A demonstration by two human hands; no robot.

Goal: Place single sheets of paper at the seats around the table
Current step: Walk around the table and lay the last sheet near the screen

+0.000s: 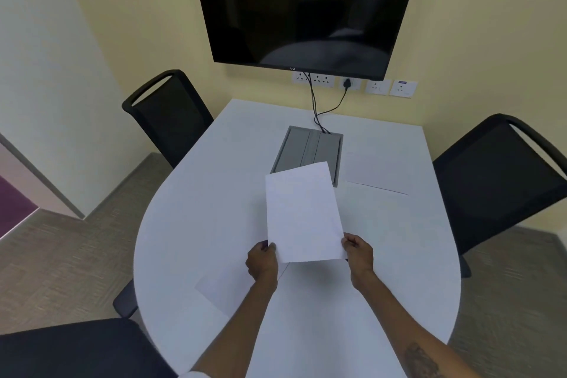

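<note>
- A plain white paper sheet (303, 213), blank and unwrinkled, is raised above the white tabletop (190, 224).
- Left hand (261, 259) pinches its lower left corner; right hand (358, 252) pinches the lower right.
- Another sheet (379, 170) lies flat by the right chair (494, 181).

So the table (214, 193) has a chair (168, 113) on its far left, another chair (497, 181) on the right, a third chair (76, 350) near-left. One sheet (380, 172) lies by the right seat, another sheet (224, 288) near-left. Cable box (303, 147) sits mid-table, TV (306, 6) on the wall behind.
</note>
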